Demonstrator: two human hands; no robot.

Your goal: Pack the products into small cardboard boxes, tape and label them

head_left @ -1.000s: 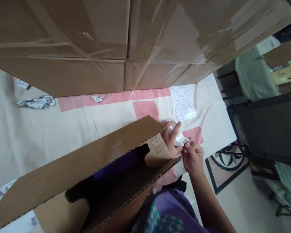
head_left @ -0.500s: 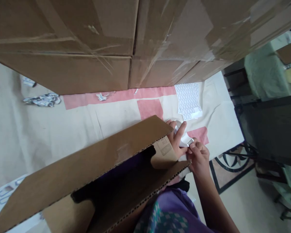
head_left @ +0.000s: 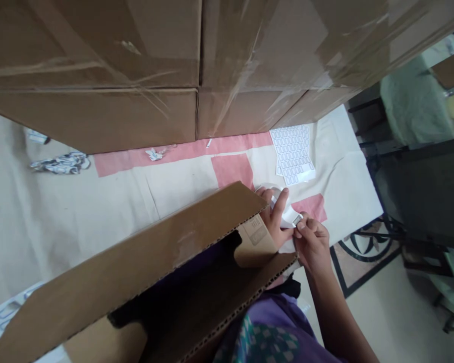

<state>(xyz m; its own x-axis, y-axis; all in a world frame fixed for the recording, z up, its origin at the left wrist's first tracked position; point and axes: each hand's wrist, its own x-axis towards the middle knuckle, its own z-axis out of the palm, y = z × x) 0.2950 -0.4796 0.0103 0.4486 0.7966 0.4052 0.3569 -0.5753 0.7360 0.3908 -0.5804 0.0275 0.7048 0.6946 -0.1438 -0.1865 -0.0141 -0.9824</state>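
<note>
Top: a purple soft-cloth garment (head_left: 276, 317), lying in loose folds over the torso at the lower edge of the view.
Print: a teal panel with small white diamond shapes (head_left: 255, 345), set into the purple cloth.
Arm: the right forearm (head_left: 336, 317) is bare from the wrist to the frame edge.
Hands: the right hand (head_left: 312, 242) is bare, with short, plain nails. The left hand (head_left: 274, 219) is bare too, and only partly visible; its wrist and arm are hidden.
</note>
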